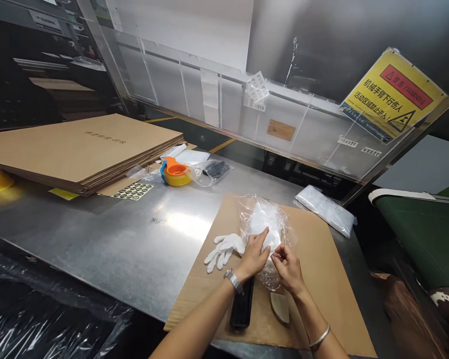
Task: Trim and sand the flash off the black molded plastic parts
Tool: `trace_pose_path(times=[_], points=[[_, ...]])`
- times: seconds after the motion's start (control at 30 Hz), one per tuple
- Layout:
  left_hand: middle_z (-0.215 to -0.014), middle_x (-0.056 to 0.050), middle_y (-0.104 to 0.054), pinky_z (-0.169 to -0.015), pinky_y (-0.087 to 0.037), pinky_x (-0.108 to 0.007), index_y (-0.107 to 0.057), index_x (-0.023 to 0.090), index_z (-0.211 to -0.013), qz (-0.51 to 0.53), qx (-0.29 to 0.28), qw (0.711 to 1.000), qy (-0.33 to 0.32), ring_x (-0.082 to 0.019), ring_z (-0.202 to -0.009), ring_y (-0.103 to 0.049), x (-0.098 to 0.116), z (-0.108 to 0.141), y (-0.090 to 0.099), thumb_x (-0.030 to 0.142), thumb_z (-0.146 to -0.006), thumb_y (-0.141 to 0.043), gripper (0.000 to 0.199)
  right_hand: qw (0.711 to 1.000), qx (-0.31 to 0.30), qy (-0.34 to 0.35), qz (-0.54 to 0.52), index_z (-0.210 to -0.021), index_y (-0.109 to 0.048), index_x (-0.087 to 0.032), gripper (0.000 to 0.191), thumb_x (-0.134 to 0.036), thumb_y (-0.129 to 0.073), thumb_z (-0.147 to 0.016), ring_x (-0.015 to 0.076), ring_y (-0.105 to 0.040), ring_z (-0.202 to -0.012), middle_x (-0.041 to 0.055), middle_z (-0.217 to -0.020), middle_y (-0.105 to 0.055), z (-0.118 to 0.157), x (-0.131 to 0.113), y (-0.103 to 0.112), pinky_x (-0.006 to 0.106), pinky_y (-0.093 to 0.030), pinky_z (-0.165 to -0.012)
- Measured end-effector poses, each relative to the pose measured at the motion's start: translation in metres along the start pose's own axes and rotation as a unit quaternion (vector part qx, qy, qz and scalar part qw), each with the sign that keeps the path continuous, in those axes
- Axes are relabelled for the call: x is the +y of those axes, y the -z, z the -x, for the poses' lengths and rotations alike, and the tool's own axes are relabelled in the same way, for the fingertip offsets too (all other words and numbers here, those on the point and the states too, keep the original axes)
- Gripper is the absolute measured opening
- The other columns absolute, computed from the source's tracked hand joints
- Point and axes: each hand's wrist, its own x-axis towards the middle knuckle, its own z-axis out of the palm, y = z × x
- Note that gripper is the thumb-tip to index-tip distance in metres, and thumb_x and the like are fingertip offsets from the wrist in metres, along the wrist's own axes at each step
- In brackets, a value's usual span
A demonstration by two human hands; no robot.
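A clear plastic bag (264, 214) with something white inside lies on a flat cardboard sheet (322, 269). My left hand (254, 254) rests on the bag with its index finger stretched out over it. Pinched fingers of my right hand (287, 267) grip the bag's film at its right side. Just left of the bag is a white glove (224, 251). A black tray-like object (242, 306) lies below my left wrist, partly hidden by it. A grey-brown rounded piece (280, 307) sits between my forearms.
Stacked cardboard (97, 144) stands at the left, near a sticker sheet (133, 191) and an orange and yellow tape dispenser (175, 172). A white packet (326, 209) lies at the back right of the metal table (134, 249). A green conveyor (422, 234) is on the right.
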Motion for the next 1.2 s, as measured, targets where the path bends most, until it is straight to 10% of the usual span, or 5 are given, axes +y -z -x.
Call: trace_pose_path(times=[0.23, 0.5, 0.83, 1.03, 1.2], points=[[-0.082, -0.004, -0.066, -0.083, -0.035, -0.039, -0.066, 0.021, -0.079, -0.060, -0.031, 0.997, -0.026, -0.023, -0.088, -0.051, 0.004, -0.019, 0.005, 0.021, -0.081, -0.048, 0.018, 0.994, -0.006, -0.032, -0.102, -0.118, -0.043, -0.015, 0.046, -0.039, -0.056, -0.080, 0.0121, -0.053, -0.061, -0.0029, -0.067, -0.057, 0.009, 0.003, 0.004, 0.024, -0.044, -0.061], [-0.086, -0.006, -0.060, -0.087, -0.031, -0.042, -0.063, 0.022, -0.085, -0.071, 0.047, 0.995, -0.043, -0.025, -0.092, -0.046, 0.024, 0.000, 0.011, 0.024, -0.083, -0.049, 0.015, 0.994, -0.012, -0.062, -0.093, -0.063, -0.058, -0.015, 0.029, -0.038, -0.056, -0.080, 0.0119, -0.047, -0.058, 0.0003, -0.060, -0.056, 0.005, -0.003, 0.016, 0.023, -0.036, -0.057], [-0.066, -0.002, -0.062, -0.057, -0.045, -0.022, -0.059, 0.015, -0.074, 0.075, 0.044, 0.996, 0.024, -0.014, -0.062, -0.057, 0.014, 0.050, -0.001, 0.042, -0.084, -0.049, 0.030, 0.995, -0.037, -0.037, -0.079, -0.059, -0.044, -0.018, 0.028, -0.031, -0.061, -0.076, 0.0083, -0.034, -0.055, -0.0061, -0.057, -0.038, 0.024, -0.036, 0.003, 0.019, -0.028, -0.051], [-0.056, 0.001, -0.051, -0.049, -0.041, -0.021, -0.051, 0.016, -0.066, 0.042, 0.165, 0.984, 0.049, -0.012, -0.052, -0.048, 0.001, 0.065, -0.001, 0.034, -0.090, -0.036, 0.033, 0.995, -0.039, -0.040, -0.085, -0.066, -0.041, -0.019, 0.029, -0.039, -0.042, -0.088, 0.0089, -0.039, -0.053, -0.0051, -0.057, -0.040, 0.028, -0.041, -0.011, 0.020, -0.036, -0.051], [-0.097, -0.011, -0.059, -0.080, -0.043, -0.038, -0.057, 0.015, -0.102, -0.074, 0.223, 0.972, -0.005, -0.025, -0.095, -0.054, -0.001, 0.083, 0.004, 0.026, -0.083, -0.051, 0.023, 0.999, -0.025, -0.007, -0.021, -0.075, -0.049, -0.019, 0.020, -0.032, -0.041, -0.088, 0.0121, -0.046, -0.060, -0.0010, -0.066, -0.050, 0.032, -0.051, -0.016, 0.023, -0.038, -0.058]])
